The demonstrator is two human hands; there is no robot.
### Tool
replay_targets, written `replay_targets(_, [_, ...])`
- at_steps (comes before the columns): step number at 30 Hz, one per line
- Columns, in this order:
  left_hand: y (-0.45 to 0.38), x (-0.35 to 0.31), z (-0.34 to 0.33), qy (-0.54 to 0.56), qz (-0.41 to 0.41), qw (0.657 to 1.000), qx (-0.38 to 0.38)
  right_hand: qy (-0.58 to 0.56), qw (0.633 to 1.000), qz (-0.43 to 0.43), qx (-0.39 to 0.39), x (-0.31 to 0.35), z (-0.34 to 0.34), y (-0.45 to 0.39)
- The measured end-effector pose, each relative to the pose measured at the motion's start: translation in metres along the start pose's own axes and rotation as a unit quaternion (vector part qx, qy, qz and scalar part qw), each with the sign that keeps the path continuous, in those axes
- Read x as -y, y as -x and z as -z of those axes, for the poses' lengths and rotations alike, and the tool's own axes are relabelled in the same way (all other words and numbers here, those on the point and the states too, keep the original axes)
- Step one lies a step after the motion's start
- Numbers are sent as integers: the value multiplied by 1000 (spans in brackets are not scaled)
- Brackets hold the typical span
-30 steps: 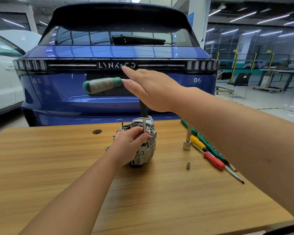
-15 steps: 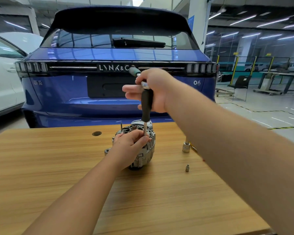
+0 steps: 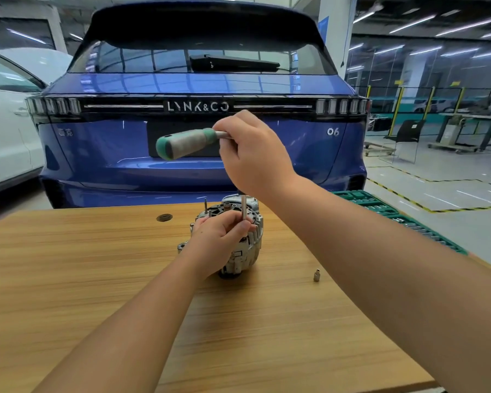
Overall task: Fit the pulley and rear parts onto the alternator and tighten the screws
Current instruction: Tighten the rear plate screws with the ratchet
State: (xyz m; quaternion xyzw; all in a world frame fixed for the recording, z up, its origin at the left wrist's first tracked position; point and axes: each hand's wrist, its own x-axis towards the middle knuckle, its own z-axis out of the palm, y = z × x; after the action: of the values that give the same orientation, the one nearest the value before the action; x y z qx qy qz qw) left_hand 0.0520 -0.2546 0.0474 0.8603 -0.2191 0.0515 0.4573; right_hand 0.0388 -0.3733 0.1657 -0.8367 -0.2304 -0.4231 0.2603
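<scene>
Now, with left hand (image 3: 221, 236) pinching the thin steel extension shaft (image 3: 243, 208) plumb over the ribbed grey metal alternator (image 3: 248, 245) and right hand (image 3: 253, 154) gripping the green-capped ratchet handle (image 3: 187, 143) above, swing in short level strokes.

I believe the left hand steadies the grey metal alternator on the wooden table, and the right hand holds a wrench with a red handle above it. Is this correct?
Not fully. The head view shows that the handle of the wrench in the right hand is green and grey, not red. The rest stands: the left hand steadies the grey metal alternator on the wooden table.
</scene>
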Motion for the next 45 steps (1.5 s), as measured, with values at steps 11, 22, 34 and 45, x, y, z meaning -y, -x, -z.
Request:
replay_targets(11, [2, -2, 0, 0, -7, 1000, -5, 18, 994, 35, 107, -12, 19, -6])
replay_targets(22, [5, -5, 0, -13, -5, 1000, -3, -49, 914, -301, 270, 22, 44, -54])
replay_targets(34, [2, -3, -1, -13, -1, 1000, -6, -447, 823, -334, -105, 10, 3, -7])
replay_targets(45, [2, -4, -1, -6, -4, 1000, -11, 15, 999, -15, 40, -8, 10, -2])
